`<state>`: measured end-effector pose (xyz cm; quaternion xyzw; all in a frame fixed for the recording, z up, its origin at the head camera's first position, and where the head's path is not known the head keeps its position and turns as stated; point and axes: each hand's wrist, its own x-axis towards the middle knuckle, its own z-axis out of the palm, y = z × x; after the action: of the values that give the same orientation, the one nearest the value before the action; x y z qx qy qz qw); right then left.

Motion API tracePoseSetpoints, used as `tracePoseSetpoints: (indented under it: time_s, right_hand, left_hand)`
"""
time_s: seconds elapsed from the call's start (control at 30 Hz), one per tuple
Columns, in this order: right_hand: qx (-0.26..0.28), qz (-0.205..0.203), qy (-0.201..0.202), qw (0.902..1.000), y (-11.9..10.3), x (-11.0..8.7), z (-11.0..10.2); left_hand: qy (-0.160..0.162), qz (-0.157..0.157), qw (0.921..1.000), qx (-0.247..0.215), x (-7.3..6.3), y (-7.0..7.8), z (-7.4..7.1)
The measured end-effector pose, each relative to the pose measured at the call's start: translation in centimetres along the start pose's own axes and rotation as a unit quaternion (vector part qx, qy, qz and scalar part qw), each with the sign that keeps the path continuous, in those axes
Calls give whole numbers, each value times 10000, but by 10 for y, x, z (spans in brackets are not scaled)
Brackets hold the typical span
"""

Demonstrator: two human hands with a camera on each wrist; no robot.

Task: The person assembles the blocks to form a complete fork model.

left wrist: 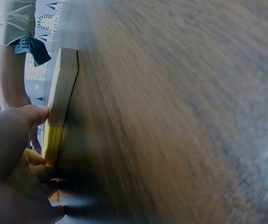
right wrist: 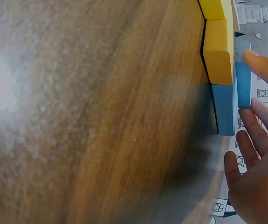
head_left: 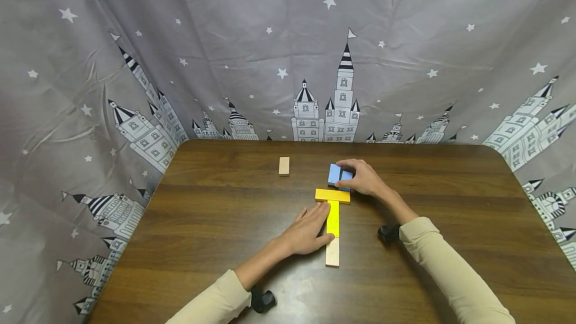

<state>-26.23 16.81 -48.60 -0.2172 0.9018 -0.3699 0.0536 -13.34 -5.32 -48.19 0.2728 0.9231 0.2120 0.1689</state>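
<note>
My right hand (head_left: 366, 179) pinches a blue block (head_left: 334, 174) between thumb and fingers. In the right wrist view that held block (right wrist: 243, 84) appears raised above a second blue block (right wrist: 223, 109), which lies against the orange-yellow block (right wrist: 217, 51). From the head view, the orange-yellow block lies crosswise at the far end of a bright yellow block (head_left: 333, 220). A plain wooden block (head_left: 332, 254) continues the line toward me. Fingers extended, my left hand (head_left: 306, 231) rests along the left side of this row, its thumb at the joint between yellow and plain wood.
Another plain wooden block (head_left: 284, 166) lies alone near the back of the brown wooden table (head_left: 216, 204). Behind the table hangs a grey curtain (head_left: 252, 24) printed with castles and stars. Each wrist wears a black strap-mounted device (head_left: 262, 301).
</note>
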Motion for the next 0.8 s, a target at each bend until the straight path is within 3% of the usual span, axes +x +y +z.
tracePoseSetpoints:
  time_s: [0.8]
  right_hand:
    - [67, -243, -333, 9991, 5, 2, 4]
  left_hand:
    - [-22, 8, 10000, -25, -1, 0, -1]
